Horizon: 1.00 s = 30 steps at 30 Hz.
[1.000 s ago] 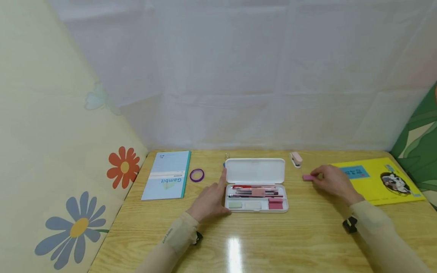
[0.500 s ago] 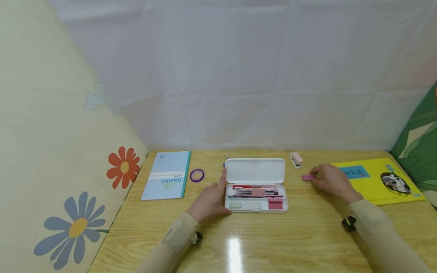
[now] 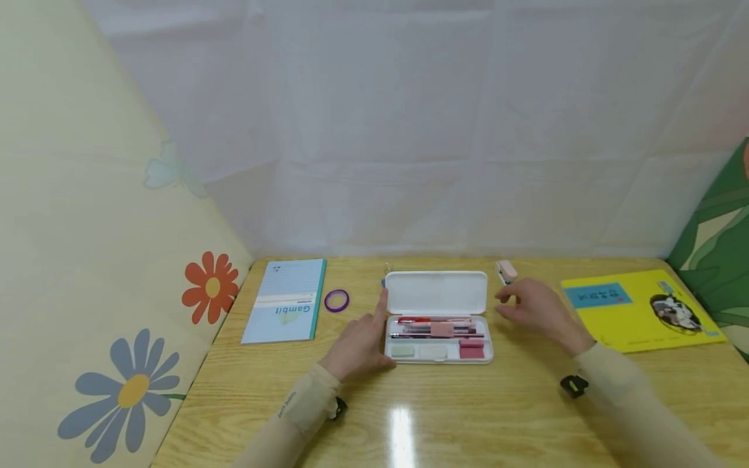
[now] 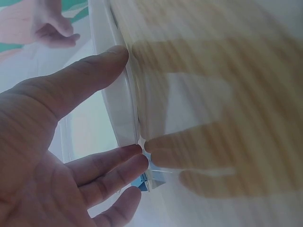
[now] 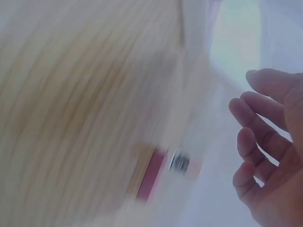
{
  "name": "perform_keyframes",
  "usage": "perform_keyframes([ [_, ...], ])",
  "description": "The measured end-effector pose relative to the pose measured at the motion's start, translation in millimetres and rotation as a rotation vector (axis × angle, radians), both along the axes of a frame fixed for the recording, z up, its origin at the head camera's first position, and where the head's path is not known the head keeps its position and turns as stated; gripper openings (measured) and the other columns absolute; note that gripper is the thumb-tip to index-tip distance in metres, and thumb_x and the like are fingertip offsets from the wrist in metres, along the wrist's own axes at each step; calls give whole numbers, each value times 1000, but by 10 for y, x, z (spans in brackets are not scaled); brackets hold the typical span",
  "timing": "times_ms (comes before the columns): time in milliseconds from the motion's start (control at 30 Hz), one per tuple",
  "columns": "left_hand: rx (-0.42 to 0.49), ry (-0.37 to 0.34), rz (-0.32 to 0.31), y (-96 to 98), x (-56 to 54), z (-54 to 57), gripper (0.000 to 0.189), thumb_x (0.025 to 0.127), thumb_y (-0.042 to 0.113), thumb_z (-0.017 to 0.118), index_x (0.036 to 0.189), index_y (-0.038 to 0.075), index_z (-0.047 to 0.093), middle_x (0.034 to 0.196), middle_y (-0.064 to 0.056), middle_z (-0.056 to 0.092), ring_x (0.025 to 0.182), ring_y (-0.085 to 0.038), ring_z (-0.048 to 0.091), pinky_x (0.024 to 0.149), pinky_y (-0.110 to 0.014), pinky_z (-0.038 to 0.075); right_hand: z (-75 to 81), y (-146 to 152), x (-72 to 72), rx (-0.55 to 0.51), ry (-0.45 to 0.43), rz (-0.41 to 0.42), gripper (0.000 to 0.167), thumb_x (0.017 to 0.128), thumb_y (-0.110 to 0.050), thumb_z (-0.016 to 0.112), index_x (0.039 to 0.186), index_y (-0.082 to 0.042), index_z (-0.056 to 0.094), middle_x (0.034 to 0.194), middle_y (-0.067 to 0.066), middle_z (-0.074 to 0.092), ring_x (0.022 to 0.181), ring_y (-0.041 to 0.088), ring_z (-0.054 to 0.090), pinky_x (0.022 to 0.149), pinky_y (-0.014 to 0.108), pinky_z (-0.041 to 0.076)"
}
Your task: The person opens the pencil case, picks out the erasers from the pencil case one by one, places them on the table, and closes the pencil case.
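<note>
"Viewing from my remote station, what do I find nearest?"

"I have a wood-grained desk (image 3: 468, 416), with two pale-sleeved forearms reaching over it and a dark band at each wrist."

"And the left grip?"

"The left grip (image 3: 358, 344), a bare hand, is spread along the left end of a white pencil case (image 3: 453, 351). Its fingers extend to the case, with the thumb at the near corner; it touches without wrapping round."

"The contents?"

"I read a green eraser (image 3: 402, 351), a white eraser (image 3: 433, 352) and a pink piece in the front compartments; pens lie behind, and the lid (image 3: 436, 292) is turned back."

"The right grip?"

"The right grip (image 3: 541, 312) is right of the case, fingers loosely bent, thumb apart, holding nothing. My right wrist view, somewhat blurred, shows a pink block (image 5: 150, 177) on the desk; from the head, I cannot make it out."

"Farther off?"

"I note a yellow booklet (image 3: 638, 312) to the right, a purple ring (image 3: 328, 301) and a notebook (image 3: 285, 301) to the left, then a small stapler (image 3: 505, 270) beyond the right grip, and the white backdrop (image 3: 374, 143)."
</note>
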<state>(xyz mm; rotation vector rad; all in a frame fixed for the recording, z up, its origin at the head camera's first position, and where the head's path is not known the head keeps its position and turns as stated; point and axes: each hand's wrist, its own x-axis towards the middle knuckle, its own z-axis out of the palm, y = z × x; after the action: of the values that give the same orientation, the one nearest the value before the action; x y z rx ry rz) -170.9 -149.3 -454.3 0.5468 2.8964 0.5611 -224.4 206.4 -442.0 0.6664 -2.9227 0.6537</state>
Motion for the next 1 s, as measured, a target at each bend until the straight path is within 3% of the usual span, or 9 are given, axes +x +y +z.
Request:
perform_keyframes([
  [167,6,14,4,-17,11,13,139,70,31,95,163,8,-6,121,-23,67,102,-35,67,95,-48,56,4,-315,28,-29,-20,135,19,87,-20,80,102,-8,78,95,3,76,81,14,63,74,32,54],
  [333,0,10,9,-12,11,9,140,69,32,95,164,10,-6,120,-23,67,101,-34,67,94,-48,56,-24,-607,72,9,-24,209,14,87,-20,80,98,-11,80,94,1,77,88,18,67,79,37,57],
  [600,-24,35,-13,5,4,-2,139,68,33,95,163,6,-3,117,-23,68,98,-33,67,93,-47,56,-99,-860,120,115,33,240,14,89,-31,78,95,-18,81,84,-6,73,75,7,58,68,27,51],
  [1000,-15,30,-13,-7,7,-6,140,69,33,95,163,7,-5,120,-23,68,103,-35,67,98,-49,54,-98,-986,146,167,6,190,16,91,-32,77,88,-17,76,79,-6,67,72,7,53,64,25,49],
])
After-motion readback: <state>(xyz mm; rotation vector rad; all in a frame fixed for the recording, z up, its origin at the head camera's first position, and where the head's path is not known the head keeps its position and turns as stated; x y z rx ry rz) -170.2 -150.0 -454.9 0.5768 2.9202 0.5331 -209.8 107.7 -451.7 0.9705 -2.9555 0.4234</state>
